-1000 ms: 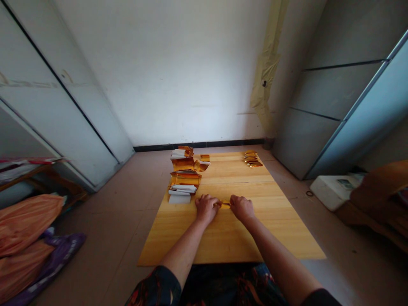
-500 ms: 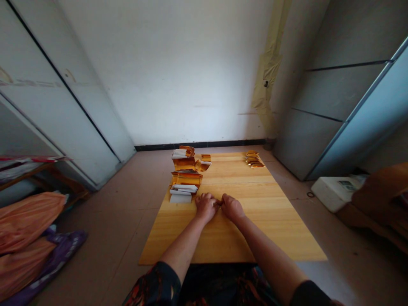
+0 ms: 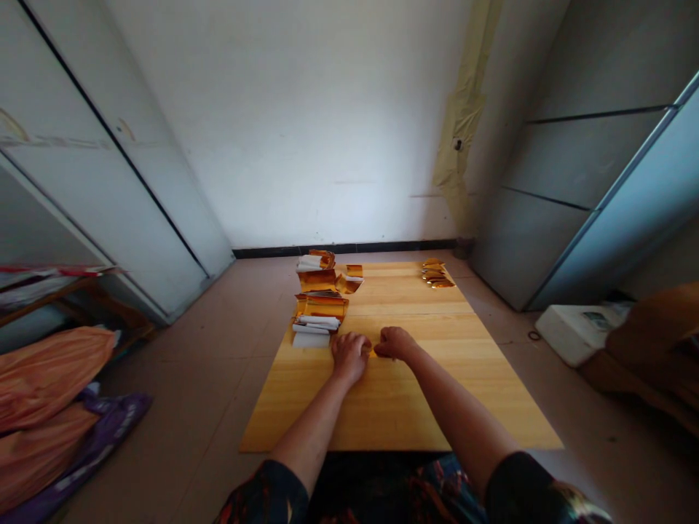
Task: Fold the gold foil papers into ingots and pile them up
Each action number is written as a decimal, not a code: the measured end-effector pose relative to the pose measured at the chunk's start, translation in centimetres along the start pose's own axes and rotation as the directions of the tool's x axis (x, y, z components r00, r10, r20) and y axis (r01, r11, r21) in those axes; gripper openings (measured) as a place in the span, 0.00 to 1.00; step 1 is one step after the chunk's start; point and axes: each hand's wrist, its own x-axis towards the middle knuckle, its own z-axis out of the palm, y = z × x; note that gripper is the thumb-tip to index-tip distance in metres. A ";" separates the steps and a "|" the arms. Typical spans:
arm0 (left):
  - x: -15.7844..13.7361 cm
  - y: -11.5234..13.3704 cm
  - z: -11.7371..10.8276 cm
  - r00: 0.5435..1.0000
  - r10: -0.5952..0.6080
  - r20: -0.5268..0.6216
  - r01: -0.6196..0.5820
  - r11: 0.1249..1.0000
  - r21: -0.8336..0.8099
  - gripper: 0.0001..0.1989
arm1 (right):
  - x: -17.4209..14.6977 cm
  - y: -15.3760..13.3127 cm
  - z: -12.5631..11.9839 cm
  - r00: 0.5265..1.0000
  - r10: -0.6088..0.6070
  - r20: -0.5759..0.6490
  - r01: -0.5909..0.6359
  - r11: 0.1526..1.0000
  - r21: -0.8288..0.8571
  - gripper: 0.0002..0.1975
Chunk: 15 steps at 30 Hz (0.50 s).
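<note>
My left hand [image 3: 350, 356] rests on the wooden tabletop [image 3: 437, 407] with its fingers closed. Facing it, my right hand [image 3: 395, 343] is closed in a pinch. A small piece of shiny gold paper [image 3: 373, 353] shows in the gap between them, mostly covered by my fingers. Just beyond my left hand lie stacks of gold paper sheets [image 3: 321, 307] and white-backed sheets [image 3: 311, 340]. Folded gold paper pieces [image 3: 435, 274] sit in a row at the far right corner.
More gold sheets [image 3: 317, 280] and a loose gold piece [image 3: 349, 284] lie at the far left of the table. Orange bags [image 3: 54, 378] lie on the left. A white box [image 3: 571, 333] stands on the floor to the right, by a grey cabinet [image 3: 535, 218].
My right hand has turned and lifted slightly at the wrist, its fingers now pointing more to the left. My left hand has shifted very little. More gold paper shows between them.
</note>
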 end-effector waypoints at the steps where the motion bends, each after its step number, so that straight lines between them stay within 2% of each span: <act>1: 0.0 0.0 0.0 1.000 -0.008 0.007 0.008 1.000 0.010 0.10 | 0.0 -0.1 -0.1 1.000 0.007 0.025 -0.007 1.000 0.001 0.10; 8: -0.1 0.1 -0.1 1.000 -0.013 0.029 0.012 0.999 0.030 0.10 | -0.2 -1.2 -0.5 0.998 0.058 0.007 -0.058 0.997 -0.060 0.19; 12: -0.1 0.1 -0.1 0.999 -0.008 0.035 0.007 1.000 0.027 0.10 | 0.1 -1.4 -0.5 0.998 0.065 -0.007 -0.066 0.997 -0.047 0.18; 15: -0.1 0.1 -0.2 0.998 -0.016 0.053 0.013 0.999 0.044 0.12 | 0.3 -1.3 -0.6 0.995 0.077 0.067 -0.078 0.997 0.007 0.11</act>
